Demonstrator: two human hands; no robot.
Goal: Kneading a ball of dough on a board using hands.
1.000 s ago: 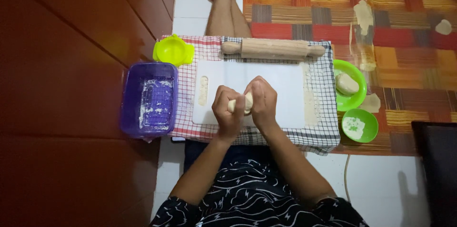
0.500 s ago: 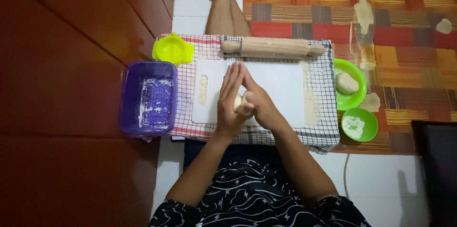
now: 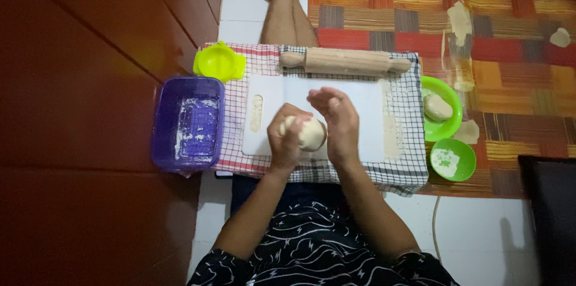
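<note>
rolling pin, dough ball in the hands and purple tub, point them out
rolling pin [image 3: 347, 61], head view, middle of its wooden barrel
dough ball [image 3: 311, 133], head view, pale surface showing between the two hands
purple tub [image 3: 164, 119], head view, its left wall
</note>
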